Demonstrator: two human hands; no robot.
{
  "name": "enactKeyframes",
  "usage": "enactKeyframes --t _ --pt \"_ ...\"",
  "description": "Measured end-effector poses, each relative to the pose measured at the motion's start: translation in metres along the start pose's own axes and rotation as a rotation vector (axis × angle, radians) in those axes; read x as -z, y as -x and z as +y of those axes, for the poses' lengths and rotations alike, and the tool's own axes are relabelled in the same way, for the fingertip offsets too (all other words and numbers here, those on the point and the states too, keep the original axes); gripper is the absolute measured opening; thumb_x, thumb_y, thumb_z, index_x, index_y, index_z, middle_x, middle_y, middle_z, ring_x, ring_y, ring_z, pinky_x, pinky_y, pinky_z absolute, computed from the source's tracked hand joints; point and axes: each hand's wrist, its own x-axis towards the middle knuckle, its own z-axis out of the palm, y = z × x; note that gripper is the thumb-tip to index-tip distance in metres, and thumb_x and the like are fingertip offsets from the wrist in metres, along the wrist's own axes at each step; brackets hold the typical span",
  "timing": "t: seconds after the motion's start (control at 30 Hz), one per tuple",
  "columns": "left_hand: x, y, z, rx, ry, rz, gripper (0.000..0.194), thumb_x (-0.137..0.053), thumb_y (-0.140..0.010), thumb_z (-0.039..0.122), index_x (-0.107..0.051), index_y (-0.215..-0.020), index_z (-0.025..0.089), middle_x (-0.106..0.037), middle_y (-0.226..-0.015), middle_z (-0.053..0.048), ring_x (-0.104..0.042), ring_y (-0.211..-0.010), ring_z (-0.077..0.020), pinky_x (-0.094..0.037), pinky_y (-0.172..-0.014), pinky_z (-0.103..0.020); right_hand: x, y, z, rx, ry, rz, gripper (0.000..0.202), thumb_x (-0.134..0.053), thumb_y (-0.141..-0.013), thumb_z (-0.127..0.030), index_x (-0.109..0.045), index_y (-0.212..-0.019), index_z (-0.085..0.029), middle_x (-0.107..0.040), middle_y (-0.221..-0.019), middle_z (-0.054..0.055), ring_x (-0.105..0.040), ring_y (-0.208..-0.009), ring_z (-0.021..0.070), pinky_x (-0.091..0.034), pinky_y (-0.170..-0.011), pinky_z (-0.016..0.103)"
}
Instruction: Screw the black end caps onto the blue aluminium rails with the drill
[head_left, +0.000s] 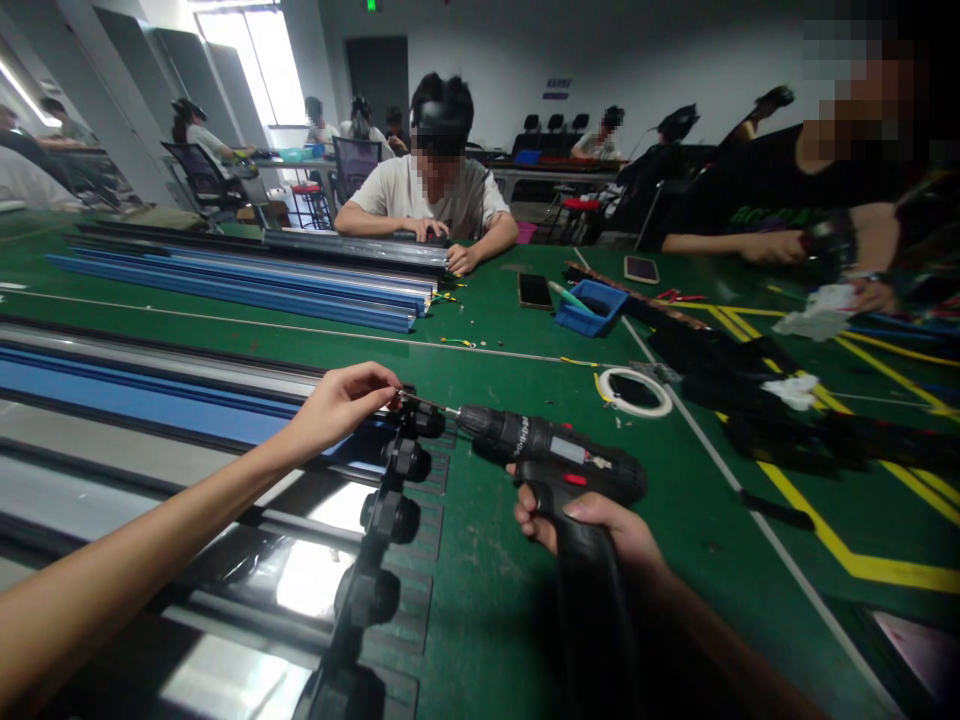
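Note:
My right hand (pixel 600 525) is wrapped round the grip of a black cordless drill (pixel 555 450), whose long thin bit (pixel 435 405) points left. At the bit's tip, my left hand (pixel 349 400) pinches something too small to make out. The tip is close to the end of a long metal profile, beside a row of black cable glands (pixel 409 460) fitted on end caps. Several of these long profiles (pixel 187 470) lie side by side under my left arm, with shiny faces and a blue one (pixel 150 390) among them.
Across the green table (pixel 510 600), a co-worker (pixel 427 190) handles another stack of blue and grey profiles (pixel 247 280). A blue bin (pixel 589 305), a phone (pixel 535 291) and a white cable coil (pixel 634 392) lie beyond the drill. Another person (pixel 795 215) works at right.

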Motion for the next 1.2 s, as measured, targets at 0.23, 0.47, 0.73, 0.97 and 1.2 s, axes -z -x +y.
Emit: enactKeyframes --t 0.23,0.47,0.73,0.97,1.2 --pt "-0.003 -0.002 -0.004 -0.111 -0.250 0.059 0.042 -0.062 -0.097 0.042 -0.060 -0.134 0.020 -0.070 -0.128 -0.010 -0.065 -0.119 -0.0235 -0.049 -0.104 -0.037 -0.001 0.008 -0.033 0.110 0.325 0.027 0.035 -0.073 -0.075 -0.029 -0.075 -0.106 -0.015 -0.071 -0.101 0.010 -0.066 -0.089 0.0225 -0.054 -0.084 0.034" --pt "-0.011 0.005 0.005 -0.169 -0.671 0.110 0.029 -0.052 -0.101 0.042 -0.066 -0.110 0.019 -0.072 -0.110 -0.008 -0.067 -0.103 -0.0225 -0.049 -0.087 -0.033 0.014 0.023 -0.080 0.162 0.691 0.013 0.032 -0.073 -0.079 -0.038 -0.076 -0.102 -0.016 -0.071 -0.098 0.012 -0.066 -0.084 0.0255 -0.055 -0.081 0.039" --pt "-0.024 0.001 0.007 0.082 -1.012 -0.109 0.050 -0.043 -0.100 0.062 -0.064 -0.121 0.022 -0.074 -0.091 -0.007 -0.070 -0.080 -0.0262 -0.037 -0.061 -0.031 0.015 0.011 -0.081 0.104 0.750 0.066 0.027 -0.074 -0.082 -0.037 -0.075 -0.099 -0.016 -0.072 -0.097 0.010 -0.068 -0.084 0.0238 -0.055 -0.083 0.038" --pt "-0.031 -0.003 0.010 0.122 -1.170 -0.147 0.050 -0.032 -0.104 0.059 -0.060 -0.123 0.021 -0.076 -0.094 -0.010 -0.073 -0.091 -0.0305 -0.042 -0.067 -0.032 0.012 -0.001 -0.085 0.064 0.766 0.063 0.020 -0.074 -0.080 -0.030 -0.076 -0.095 -0.016 -0.071 -0.097 0.007 -0.068 -0.084 0.0209 -0.055 -0.082 0.034" --pt "-0.031 -0.001 0.007 0.075 -1.232 -0.190 0.046 -0.028 -0.107 0.049 -0.056 -0.128 0.020 -0.076 -0.100 -0.011 -0.073 -0.092 -0.0302 -0.044 -0.070 -0.034 0.012 -0.003 -0.080 0.052 0.742 0.057 0.021 -0.072 -0.080 -0.029 -0.076 -0.095 -0.016 -0.071 -0.097 0.007 -0.068 -0.083 0.0209 -0.054 -0.082 0.034"
